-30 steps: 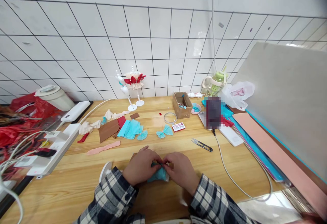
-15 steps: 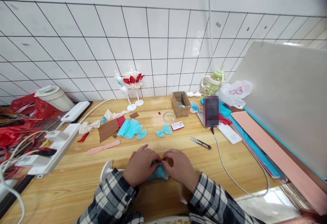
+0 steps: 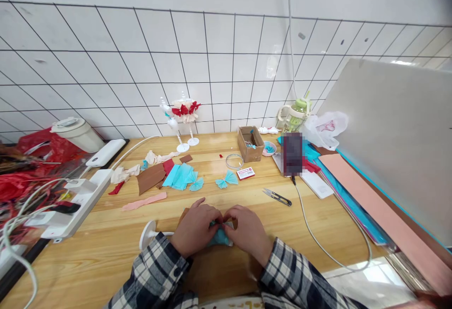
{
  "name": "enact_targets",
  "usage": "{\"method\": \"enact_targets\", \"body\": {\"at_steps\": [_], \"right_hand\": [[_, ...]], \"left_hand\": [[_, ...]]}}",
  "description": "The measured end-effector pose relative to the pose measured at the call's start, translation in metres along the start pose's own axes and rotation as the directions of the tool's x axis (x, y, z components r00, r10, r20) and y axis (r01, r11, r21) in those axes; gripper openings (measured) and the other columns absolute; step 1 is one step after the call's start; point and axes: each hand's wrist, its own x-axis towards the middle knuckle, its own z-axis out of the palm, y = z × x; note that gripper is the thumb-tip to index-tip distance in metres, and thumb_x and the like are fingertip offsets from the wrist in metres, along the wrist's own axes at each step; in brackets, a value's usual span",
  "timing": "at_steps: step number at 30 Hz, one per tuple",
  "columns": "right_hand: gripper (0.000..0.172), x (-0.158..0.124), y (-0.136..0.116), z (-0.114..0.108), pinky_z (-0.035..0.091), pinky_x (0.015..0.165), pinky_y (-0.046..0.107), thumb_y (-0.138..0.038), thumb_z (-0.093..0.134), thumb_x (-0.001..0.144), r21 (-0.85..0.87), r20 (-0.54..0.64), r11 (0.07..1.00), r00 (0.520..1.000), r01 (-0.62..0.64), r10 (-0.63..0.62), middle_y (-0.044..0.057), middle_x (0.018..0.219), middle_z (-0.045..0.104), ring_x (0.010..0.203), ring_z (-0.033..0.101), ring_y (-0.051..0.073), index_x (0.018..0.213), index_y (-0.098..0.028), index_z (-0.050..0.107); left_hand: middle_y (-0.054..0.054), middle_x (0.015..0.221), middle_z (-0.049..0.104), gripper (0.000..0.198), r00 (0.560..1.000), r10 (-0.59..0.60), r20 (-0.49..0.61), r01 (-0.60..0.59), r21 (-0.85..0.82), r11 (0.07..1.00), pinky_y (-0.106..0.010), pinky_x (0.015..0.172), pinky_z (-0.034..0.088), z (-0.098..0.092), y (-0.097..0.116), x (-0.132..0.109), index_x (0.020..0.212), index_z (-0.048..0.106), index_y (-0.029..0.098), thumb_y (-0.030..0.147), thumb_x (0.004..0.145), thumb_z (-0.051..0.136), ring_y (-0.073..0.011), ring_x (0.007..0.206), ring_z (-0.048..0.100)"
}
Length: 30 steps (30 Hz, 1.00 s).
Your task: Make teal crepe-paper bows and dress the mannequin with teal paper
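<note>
My left hand [image 3: 198, 228] and my right hand [image 3: 247, 230] meet at the front middle, fingertips pinched together over blue crepe paper [image 3: 220, 237]. This paper wraps the body of a small white figure lying on its side, mostly hidden under my hands. Its round white base [image 3: 147, 235] sticks out to the left on a thin stem. A bit of brown shows behind my left hand. Beyond my hands lie a blue paper bow [image 3: 226, 179], a blue fan piece [image 3: 196, 184] and folded blue paper [image 3: 179, 176].
Thread snips [image 3: 277, 197], a small red-and-white box [image 3: 246, 173] and a clear ring [image 3: 234, 161] lie ahead. Behind stand a cardboard box [image 3: 251, 143] and two white figures on stands [image 3: 183, 147]. A power strip [image 3: 83, 208] is left; a cable [image 3: 310, 229] loops right.
The view has shifted very slightly. My hands stay pinched over the blue paper, with only a tiny movement of the fingers.
</note>
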Motion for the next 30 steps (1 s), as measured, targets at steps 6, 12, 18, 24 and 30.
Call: {"method": "enact_targets", "body": {"at_steps": [6,12,18,24,30], "right_hand": [[0.006,0.002,0.001,0.001,0.041,0.082,0.027,-0.027,0.066,0.079,-0.020,-0.020,1.000,1.000,0.009,-0.010,0.000,0.090,0.068,0.091,0.061,0.017,0.082,-0.026,0.070],[0.005,-0.001,-0.002,-0.002,0.037,0.083,0.031,-0.028,0.065,0.082,-0.116,-0.010,0.992,0.998,0.057,-0.058,-0.001,0.091,0.069,0.090,0.060,0.017,0.081,-0.027,0.069],[0.019,-0.007,-0.003,-0.007,0.035,0.089,0.031,-0.028,0.063,0.083,-0.124,0.012,0.987,0.995,0.100,-0.099,0.000,0.102,0.068,0.099,0.058,0.018,0.102,-0.028,0.066],[0.009,-0.007,-0.001,-0.005,0.037,0.080,0.031,-0.028,0.060,0.085,-0.134,0.013,0.989,0.998,0.068,-0.067,0.000,0.088,0.070,0.088,0.060,0.018,0.089,-0.025,0.068],[0.006,-0.005,0.000,-0.002,0.038,0.080,0.029,-0.020,0.060,0.081,-0.110,-0.017,0.989,0.995,0.098,-0.100,0.000,0.087,0.067,0.087,0.058,0.018,0.083,-0.023,0.065]], "left_hand": [[0.001,0.092,0.070,0.018,0.998,-0.058,-0.035,0.055,-0.085,0.995,-0.048,0.110,0.025,-0.002,0.000,-0.004,0.093,0.063,0.026,0.019,0.080,0.053,-0.0176,0.090,0.062],[0.000,0.091,0.071,0.011,0.995,-0.097,-0.002,0.097,-0.042,0.994,-0.053,0.109,0.023,-0.001,-0.001,-0.002,0.087,0.066,0.026,0.028,0.080,0.059,-0.0203,0.091,0.062],[0.000,0.088,0.071,0.012,0.999,-0.038,0.006,0.038,-0.006,0.999,-0.054,0.111,0.015,-0.002,0.002,0.000,0.085,0.067,0.026,0.024,0.081,0.056,-0.0202,0.093,0.061],[0.001,0.087,0.070,0.011,1.000,-0.014,-0.005,0.014,-0.004,1.000,-0.052,0.112,0.018,0.000,0.002,-0.002,0.086,0.067,0.026,0.026,0.083,0.056,-0.0191,0.091,0.061],[-0.005,0.097,0.071,0.023,0.996,-0.090,-0.023,0.089,-0.044,0.995,-0.040,0.094,0.042,-0.012,-0.018,-0.008,0.100,0.068,0.024,0.034,0.082,0.057,-0.0222,0.093,0.062]]}}
